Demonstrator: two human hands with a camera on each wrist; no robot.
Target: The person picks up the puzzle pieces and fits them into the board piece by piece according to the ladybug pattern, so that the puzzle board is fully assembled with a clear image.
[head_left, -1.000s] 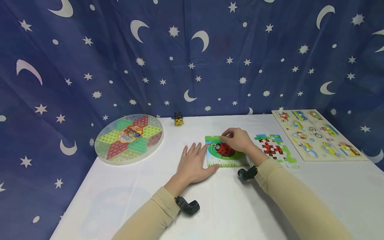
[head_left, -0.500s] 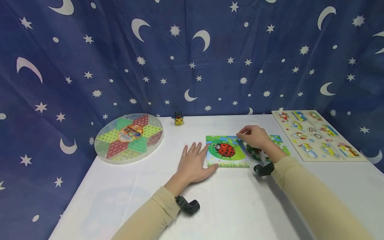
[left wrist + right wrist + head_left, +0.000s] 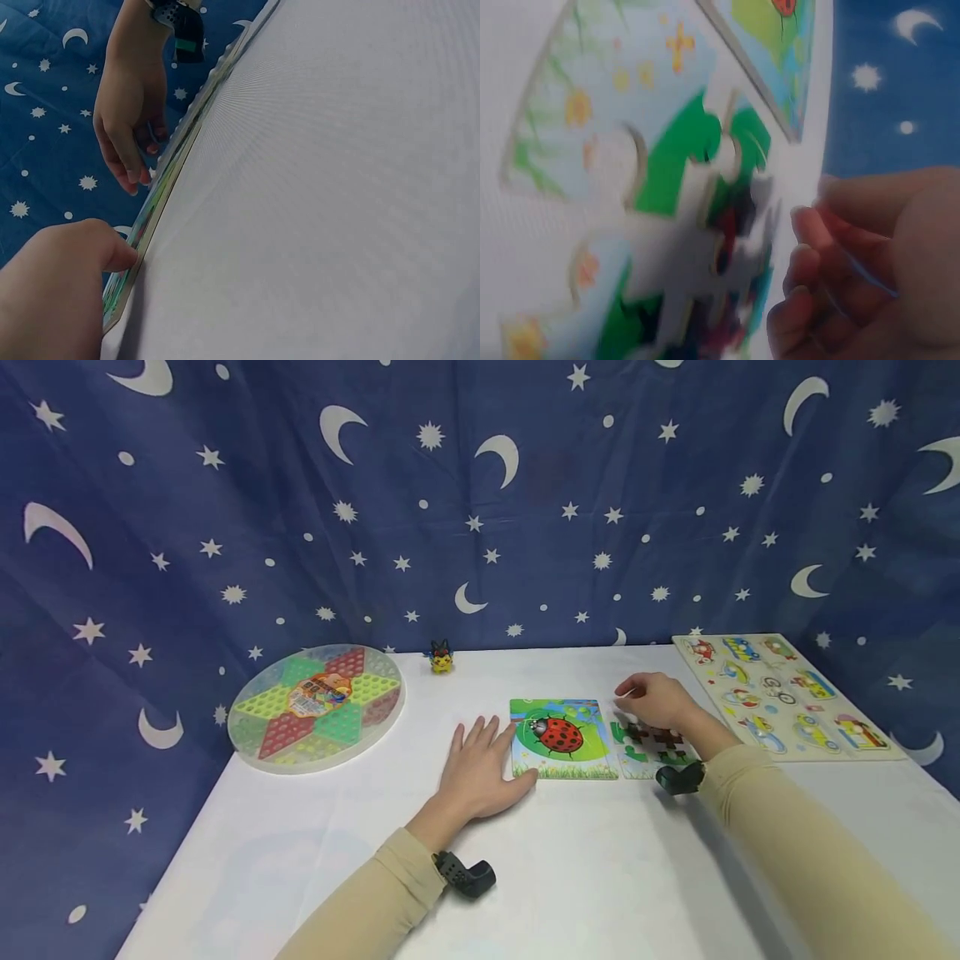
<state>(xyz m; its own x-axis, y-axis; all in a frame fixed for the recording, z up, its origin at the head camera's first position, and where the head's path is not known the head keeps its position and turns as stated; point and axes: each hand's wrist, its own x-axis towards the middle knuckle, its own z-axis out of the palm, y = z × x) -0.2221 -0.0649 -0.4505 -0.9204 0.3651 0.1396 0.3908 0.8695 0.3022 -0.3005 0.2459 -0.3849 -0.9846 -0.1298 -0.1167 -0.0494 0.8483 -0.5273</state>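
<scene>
Head view, near to far: beige sleeves (image 3: pixel 367 902) reaching in over white tabletop (image 3: pixel 555 877), black wrist camera (image 3: pixel 471 877) on each wrist. Next, left hand (image 3: pixel 476 772) lying on tabletop, fingers spread, grip released; fingertip against left edge of ladybird puzzle (image 3: pixel 558 737), thumb against near-left part, also seen in left wrist view. Puzzle flat mid-tabletop, picture whole: red ladybird on green, grass along near edge. Just right of puzzle, jigsaw (image 3: pixel 637 766) in green, red and pale blue, gaps between pieces; blurred in right wrist view. Above jigsaw, partly covering it, right hand (image 3: pixel 654 702), grip released, fingers loosely bent, fingertips apart from pieces. Farther right, pale board (image 3: pixel 795 710) with vehicle pictures, well apart from puzzle. Far left, round game board (image 3: pixel 318 706) with red, green and yellow star points, orange label in centre. Far middle, small yellow-and-dark figurine (image 3: pixel 441 658), upright. Behind all, dark blue curtain (image 3: pixel 420 543) with white moons and stars.
</scene>
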